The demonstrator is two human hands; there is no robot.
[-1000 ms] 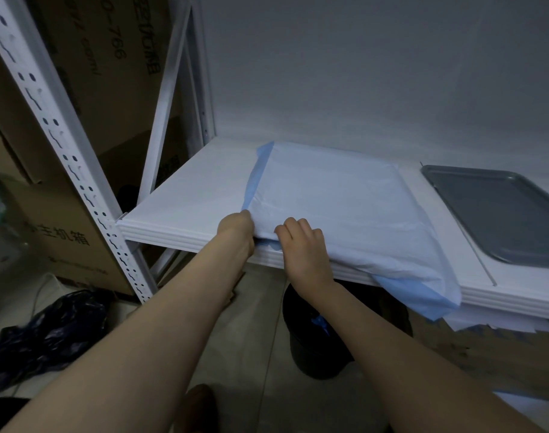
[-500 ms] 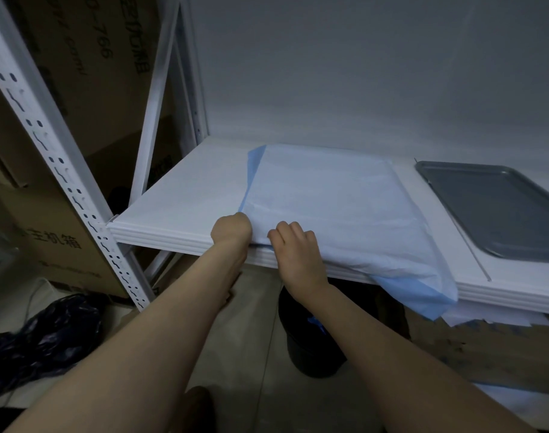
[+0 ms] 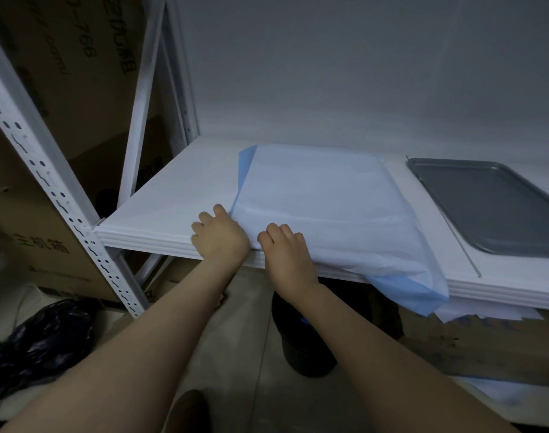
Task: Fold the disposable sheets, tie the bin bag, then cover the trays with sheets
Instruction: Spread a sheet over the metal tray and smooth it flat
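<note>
A white and blue disposable sheet (image 3: 323, 201) lies spread over something flat on the white shelf (image 3: 179, 189), its blue corner hanging off the front edge at the right. My left hand (image 3: 218, 237) rests at the sheet's near left corner, fingers curled on the shelf edge. My right hand (image 3: 287, 248) presses on the sheet's near edge just beside it, fingers bent over the paper. A bare grey metal tray (image 3: 492, 204) lies on the shelf to the right of the sheet. A dark tied bin bag (image 3: 38, 342) lies on the floor at the left.
A black bin (image 3: 301, 345) stands on the floor under the shelf. The white perforated rack post (image 3: 48, 189) rises at the left, with cardboard boxes (image 3: 32, 242) behind it. More white sheets (image 3: 485, 314) stick out under the shelf at the right, above another cardboard box.
My left hand has shifted left off the sheet's corner and its fingers have spread on the shelf edge. My right hand stays on the sheet's near edge.
</note>
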